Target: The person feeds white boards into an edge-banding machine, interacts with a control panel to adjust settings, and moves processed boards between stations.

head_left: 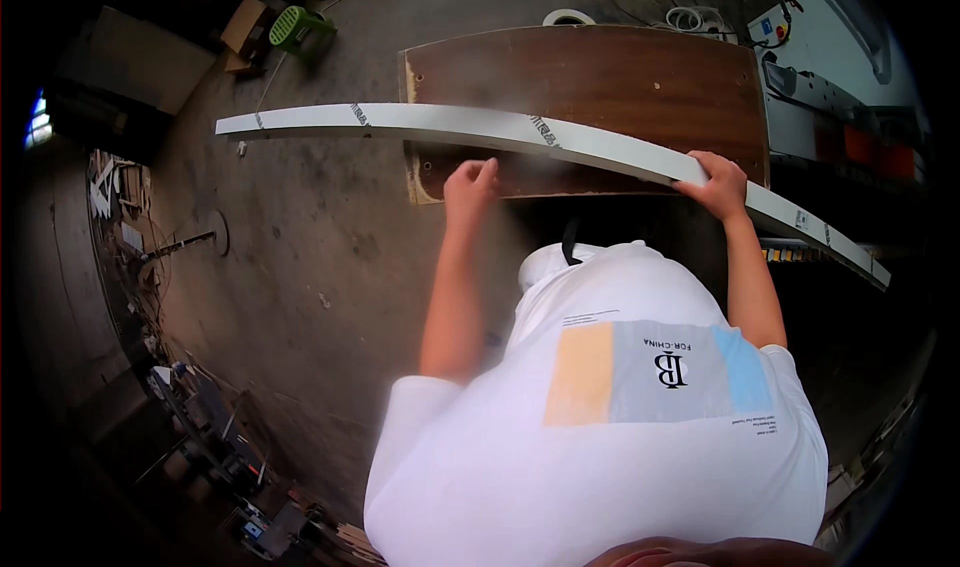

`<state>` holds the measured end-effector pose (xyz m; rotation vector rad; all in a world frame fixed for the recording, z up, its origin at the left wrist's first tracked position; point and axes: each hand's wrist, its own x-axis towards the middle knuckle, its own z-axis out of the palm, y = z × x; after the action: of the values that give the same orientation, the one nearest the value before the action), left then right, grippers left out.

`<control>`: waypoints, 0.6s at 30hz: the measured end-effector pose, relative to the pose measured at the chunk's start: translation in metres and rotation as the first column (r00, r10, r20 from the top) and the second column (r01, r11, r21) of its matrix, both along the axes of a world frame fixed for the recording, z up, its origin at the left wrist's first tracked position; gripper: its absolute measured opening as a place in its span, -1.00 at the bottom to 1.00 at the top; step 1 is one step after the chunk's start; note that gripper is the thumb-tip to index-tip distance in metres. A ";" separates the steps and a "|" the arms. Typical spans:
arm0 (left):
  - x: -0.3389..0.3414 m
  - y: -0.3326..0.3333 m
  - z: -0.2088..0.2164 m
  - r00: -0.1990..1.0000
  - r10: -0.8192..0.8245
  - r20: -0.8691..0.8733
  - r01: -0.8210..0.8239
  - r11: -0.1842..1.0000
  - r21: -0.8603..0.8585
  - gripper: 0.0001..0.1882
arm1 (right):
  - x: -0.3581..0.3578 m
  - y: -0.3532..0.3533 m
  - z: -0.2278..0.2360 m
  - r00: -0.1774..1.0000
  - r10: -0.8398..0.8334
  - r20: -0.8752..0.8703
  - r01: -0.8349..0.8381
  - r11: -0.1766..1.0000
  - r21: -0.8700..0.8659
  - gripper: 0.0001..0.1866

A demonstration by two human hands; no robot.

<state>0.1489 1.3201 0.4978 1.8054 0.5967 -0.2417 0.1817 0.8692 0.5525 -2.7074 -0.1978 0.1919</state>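
left hand (470, 187) blurred; brown board (590, 72) partly hidden behind white bar (500, 126)

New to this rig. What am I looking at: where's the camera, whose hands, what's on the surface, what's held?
No robot here: just a person's two bare hands. There is one picture, from the left of two fisheye cameras worn on the head. It looks down past the white shirt, and left in the picture is the person's left. The wide lens bends straight edges, so the curve you see in the long white bar may be partly the lens.

The right hand grips the bar. The left hand is apart from it, fingers curled; I can't tell whether it holds anything small.

The bar runs across the brown board and past both its ends; whether it rests on it is unclear. A green stool stands on the floor, upper left.
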 end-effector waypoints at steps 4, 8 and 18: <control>0.028 -0.005 -0.020 0.993 -0.095 0.073 0.053 0.895 0.443 -0.66 | 0.002 -0.001 -0.003 0.999 0.017 0.037 -0.017 1.000 -0.004 -0.46; 0.027 -0.010 -0.042 0.985 0.015 0.172 -0.058 0.967 0.248 -0.70 | 0.001 0.001 0.000 0.999 -0.003 0.035 0.003 1.000 0.007 -0.46; -0.050 -0.099 0.002 0.565 -0.825 -0.013 0.775 0.525 0.353 -0.69 | -0.002 0.000 -0.002 0.998 0.004 0.063 -0.006 1.000 0.028 -0.48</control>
<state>0.0992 1.2216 0.4996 2.3036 -0.4169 -0.6560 0.1802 0.8690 0.5509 -2.6874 -0.2242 0.1049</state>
